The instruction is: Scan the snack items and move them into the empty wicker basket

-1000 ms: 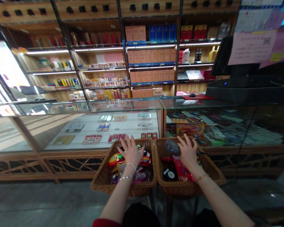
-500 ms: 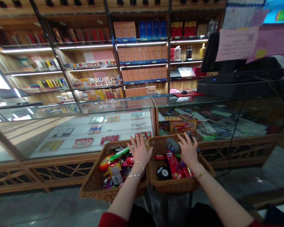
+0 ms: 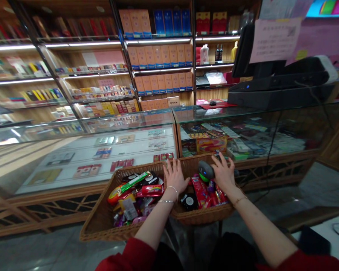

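Two wicker baskets stand side by side. The left basket [image 3: 93, 222] holds a green packet [image 3: 135, 181], red packs [image 3: 151, 191], an orange item [image 3: 115, 195] and several other small packs. Fingers spread, my left hand [image 3: 175, 180] lies over the line where the baskets meet, holding nothing visible. In the right basket [image 3: 203, 217] are a round black item [image 3: 188, 201] and a long red pack [image 3: 201, 192]. My right hand [image 3: 223, 172] is at its back right, fingers apart, beside a grey rounded device [image 3: 205, 171] with a blue light. Its palm is hidden.
Behind the baskets runs a glass display counter [image 3: 147, 122] with a wooden lattice base. A black monitor [image 3: 243, 51] stands on its right part. Shelves of boxes [image 3: 164, 54] line the back wall. A dark cable [image 3: 272, 141] hangs down the counter front.
My left hand has moved right, from over the left basket to where the baskets meet. The grey device and my right hand sit slightly farther right over their basket. The view has shifted.
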The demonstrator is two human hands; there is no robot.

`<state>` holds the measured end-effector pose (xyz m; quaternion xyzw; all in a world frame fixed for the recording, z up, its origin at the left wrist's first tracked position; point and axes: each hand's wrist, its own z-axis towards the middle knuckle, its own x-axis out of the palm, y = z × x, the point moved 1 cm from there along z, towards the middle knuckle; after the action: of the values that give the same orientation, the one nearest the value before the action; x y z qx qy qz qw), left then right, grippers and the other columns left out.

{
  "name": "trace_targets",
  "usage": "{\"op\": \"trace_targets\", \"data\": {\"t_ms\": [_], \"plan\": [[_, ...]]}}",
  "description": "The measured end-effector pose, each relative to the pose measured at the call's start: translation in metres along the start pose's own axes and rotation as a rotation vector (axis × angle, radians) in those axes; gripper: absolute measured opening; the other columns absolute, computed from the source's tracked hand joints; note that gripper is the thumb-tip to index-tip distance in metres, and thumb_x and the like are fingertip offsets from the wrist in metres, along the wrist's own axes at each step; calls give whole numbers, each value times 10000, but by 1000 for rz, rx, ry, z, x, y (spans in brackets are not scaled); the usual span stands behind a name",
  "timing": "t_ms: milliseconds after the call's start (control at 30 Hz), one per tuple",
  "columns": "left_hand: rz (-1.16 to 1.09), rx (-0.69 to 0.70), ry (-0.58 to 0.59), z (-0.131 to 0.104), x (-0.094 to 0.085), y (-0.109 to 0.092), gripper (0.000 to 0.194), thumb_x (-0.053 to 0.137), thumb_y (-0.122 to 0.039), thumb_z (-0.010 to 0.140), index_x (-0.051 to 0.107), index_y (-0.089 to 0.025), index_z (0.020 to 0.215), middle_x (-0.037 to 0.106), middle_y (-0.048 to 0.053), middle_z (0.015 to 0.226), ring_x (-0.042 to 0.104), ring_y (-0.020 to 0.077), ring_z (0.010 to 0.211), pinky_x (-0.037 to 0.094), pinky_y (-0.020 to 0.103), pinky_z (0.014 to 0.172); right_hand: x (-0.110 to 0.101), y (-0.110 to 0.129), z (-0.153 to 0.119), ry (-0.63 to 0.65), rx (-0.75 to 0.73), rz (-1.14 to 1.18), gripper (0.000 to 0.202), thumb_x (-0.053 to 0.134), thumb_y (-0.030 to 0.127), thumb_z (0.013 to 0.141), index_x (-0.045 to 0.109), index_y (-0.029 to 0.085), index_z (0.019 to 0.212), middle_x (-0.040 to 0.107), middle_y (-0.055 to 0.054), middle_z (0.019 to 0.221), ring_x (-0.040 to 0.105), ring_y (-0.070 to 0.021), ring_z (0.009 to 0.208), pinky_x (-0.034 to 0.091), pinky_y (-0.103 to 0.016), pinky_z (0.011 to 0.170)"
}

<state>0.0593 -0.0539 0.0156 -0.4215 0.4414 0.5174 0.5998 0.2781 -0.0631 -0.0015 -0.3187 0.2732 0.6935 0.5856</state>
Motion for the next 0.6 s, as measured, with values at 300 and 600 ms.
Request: {"op": "trace_targets", "data": {"t_ms": [300,600], "plan": [[141,287,258,5,26,9,1084,832,-443,601,340,-186,1532,288,190,1620,82,412,1526,-3,643,1212,9,3,-5,89,-16,-6,321,469,110,853,734,226,993,516,-39,1498,233,-304,1494,187,-585,1135],[230,440,571,13,60,-1,962,898,-447,522,547,-220,1389,567,221,1425,376,427,1428,-16,722,1164,5,1,-3,125,23,1,329,479,104,865,744,231,1012,513,-26,1500,237,-310,1491,189,-580,1142]]}}
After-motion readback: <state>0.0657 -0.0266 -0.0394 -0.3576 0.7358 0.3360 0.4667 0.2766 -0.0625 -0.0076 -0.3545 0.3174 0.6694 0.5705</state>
